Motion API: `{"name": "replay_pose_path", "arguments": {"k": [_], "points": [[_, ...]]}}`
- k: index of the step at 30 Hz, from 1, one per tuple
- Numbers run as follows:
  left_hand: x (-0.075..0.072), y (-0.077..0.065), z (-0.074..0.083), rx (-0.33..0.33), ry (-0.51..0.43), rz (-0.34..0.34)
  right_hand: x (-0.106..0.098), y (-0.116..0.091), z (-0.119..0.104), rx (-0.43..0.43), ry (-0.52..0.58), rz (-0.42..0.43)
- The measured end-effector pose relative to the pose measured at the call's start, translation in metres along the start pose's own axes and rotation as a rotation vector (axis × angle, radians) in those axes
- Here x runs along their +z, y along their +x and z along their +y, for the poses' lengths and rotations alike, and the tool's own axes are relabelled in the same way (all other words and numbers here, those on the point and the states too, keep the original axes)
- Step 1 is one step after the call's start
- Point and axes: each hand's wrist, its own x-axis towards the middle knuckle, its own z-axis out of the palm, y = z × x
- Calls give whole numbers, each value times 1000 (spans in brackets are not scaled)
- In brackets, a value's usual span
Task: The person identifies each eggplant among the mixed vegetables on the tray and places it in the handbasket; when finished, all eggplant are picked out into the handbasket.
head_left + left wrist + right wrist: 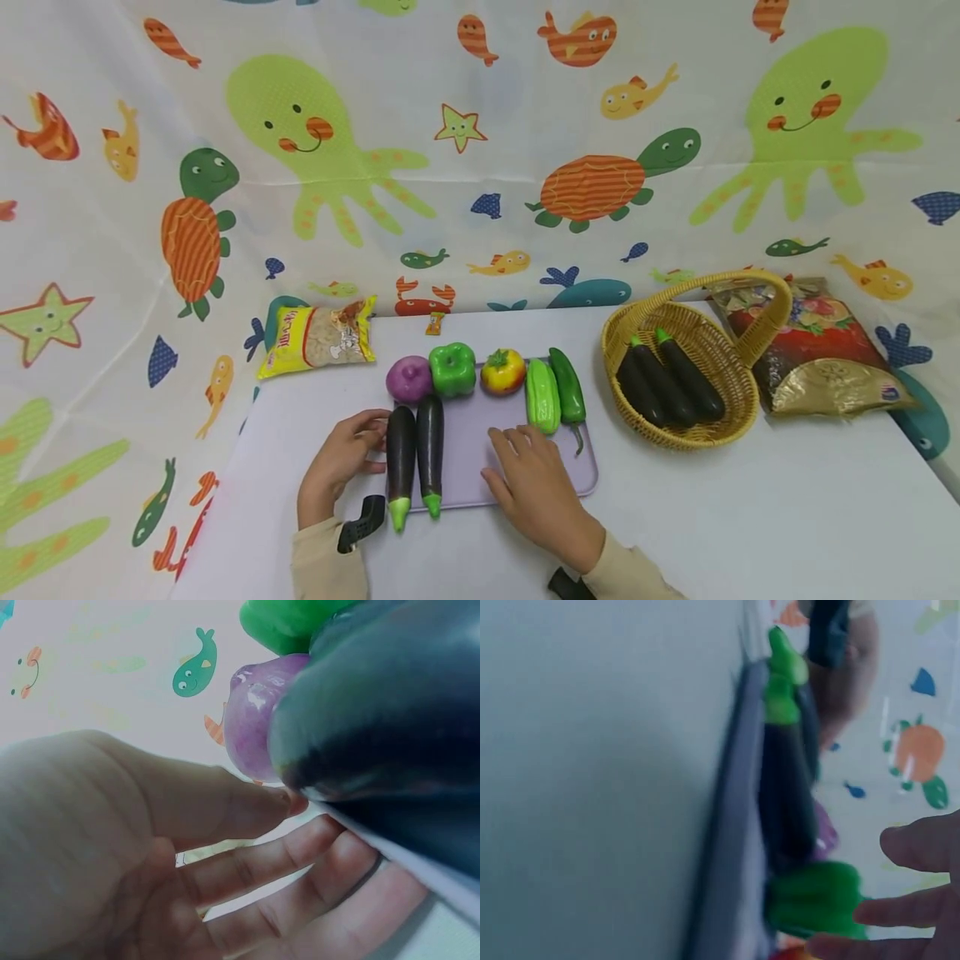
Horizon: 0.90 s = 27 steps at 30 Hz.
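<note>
My left hand (347,458) is beside the left edge of a lilac tray (476,454), next to a dark eggplant (401,450). In the left wrist view its fingers (300,900) lie extended by the tray's edge, below the eggplant (382,712). A second eggplant (431,442) lies alongside, both green stems over the tray's near rim. Over the tray's right half, my right hand (536,487) has its fingers spread and holds nothing. Along the back are a purple onion (409,379), green bell pepper (452,369) and red-yellow round vegetable (503,372). A pale green cucumber-like vegetable (542,396) and green chili (567,387) lie at right.
A wicker basket (738,421) with a tall handle holds several eggplants at the right. Behind it leans a red-and-gold bag (825,350). A yellow snack bag (318,337) and a small orange wrapped packet (435,323) lie at the table's back, before a printed cloth.
</note>
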Motion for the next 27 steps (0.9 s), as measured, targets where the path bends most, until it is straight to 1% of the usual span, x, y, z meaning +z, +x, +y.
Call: {"name": "replay_pose_path", "arguments": {"k": [4, 8, 13, 17, 24, 27], "points": [[1, 0, 0, 1, 1, -4, 25, 8, -12, 8, 32, -80], [1, 0, 0, -1, 5, 1, 36, 11, -24, 23, 62, -114], [0, 1, 2, 15, 14, 2, 41, 15, -40, 54, 96, -115], [0, 1, 1, 13, 13, -2, 46, 17, -48, 66, 85, -109], [0, 2, 0, 3, 28, 8, 55, 20, -53, 66, 109, -47], [0, 3, -1, -2, 23, 10, 57, 21, -54, 69, 111, -43]]}}
